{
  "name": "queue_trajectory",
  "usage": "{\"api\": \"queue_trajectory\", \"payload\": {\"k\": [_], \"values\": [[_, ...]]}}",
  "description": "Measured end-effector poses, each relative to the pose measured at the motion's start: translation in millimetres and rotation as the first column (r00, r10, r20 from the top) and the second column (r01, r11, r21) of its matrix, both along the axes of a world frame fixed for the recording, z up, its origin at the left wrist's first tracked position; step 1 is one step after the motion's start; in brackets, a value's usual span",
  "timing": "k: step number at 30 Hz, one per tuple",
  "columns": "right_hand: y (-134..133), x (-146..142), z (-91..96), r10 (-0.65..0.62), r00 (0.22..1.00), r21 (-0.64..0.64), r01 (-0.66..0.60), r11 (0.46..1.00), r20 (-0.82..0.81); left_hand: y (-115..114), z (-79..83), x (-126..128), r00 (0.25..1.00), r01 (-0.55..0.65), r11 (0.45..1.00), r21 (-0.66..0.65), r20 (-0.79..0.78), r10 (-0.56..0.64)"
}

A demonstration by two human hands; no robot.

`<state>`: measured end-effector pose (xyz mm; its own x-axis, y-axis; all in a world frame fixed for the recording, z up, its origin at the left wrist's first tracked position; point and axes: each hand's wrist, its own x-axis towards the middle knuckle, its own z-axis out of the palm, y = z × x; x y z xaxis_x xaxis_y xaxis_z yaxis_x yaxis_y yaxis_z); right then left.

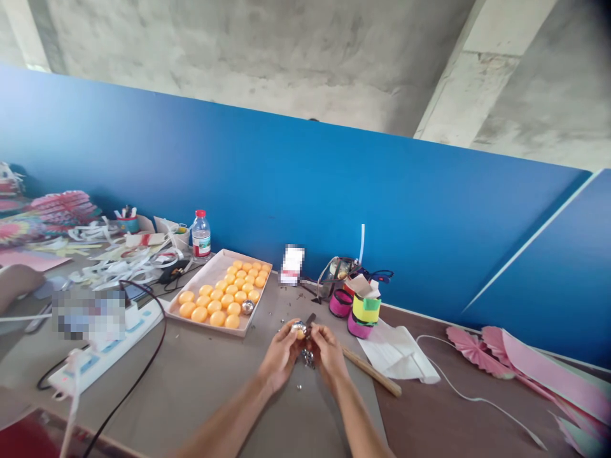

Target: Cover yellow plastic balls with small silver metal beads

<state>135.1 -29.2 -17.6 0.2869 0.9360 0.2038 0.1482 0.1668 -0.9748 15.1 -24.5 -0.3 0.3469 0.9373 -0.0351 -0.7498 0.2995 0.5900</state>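
- Left hand (281, 350) pinches the ball (300, 329) above the table (214, 381); being round, it may slip.
- Right hand (328, 351) is close beside it; its grip I cannot tell.
- A brushing wrist could scatter the bits (308, 359) below.

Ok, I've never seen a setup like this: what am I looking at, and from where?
There is no machine here, just a person's two bare hands, seen by one camera worn on the head. The left hand holds an orange ball partly covered in silver. The right hand is close against it, with a small dark item at its fingers, too small to identify. Shiny bits show just below, between the hands. On the table, a shallow tray of orange balls and a power strip are to the left; a wooden stick is to the right.
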Motion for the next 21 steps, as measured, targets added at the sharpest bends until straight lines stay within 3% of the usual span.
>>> {"api": "queue_trajectory", "payload": {"k": [2,4,8,11,17,21], "values": [[-1,7,2.9,-0.031,0.994,-0.004,0.032,0.999,0.105,0,5.1,-2,0.999,0.014,0.999,-0.031,0.045,-0.013],[-4,12,4.7,-0.07,0.941,0.019,0.067,0.998,0.33,0,8.4,-6,0.998,0.02,0.999,-0.044,0.066,-0.017],[-12,8,4.8,-0.044,0.641,-0.033,0.109,0.994,0.766,2,9.8,-12,0.997,0.032,0.998,-0.063,0.067,-0.028],[-15,0,4.8,0.025,0.507,-0.102,0.124,0.987,0.861,2,8.7,-13,0.998,0.034,0.997,-0.074,0.06,-0.03],[-14,-3,4.1,-0.006,0.53,-0.08,0.139,0.987,0.848,1,7.6,-10,0.998,0.048,0.996,-0.071,0.046,-0.045],[-12,1,3.4,-0.112,0.637,0.021,0.149,0.989,0.762,1,7.9,-11,0.999,0.035,0.996,-0.08,0.039,-0.032]]}}
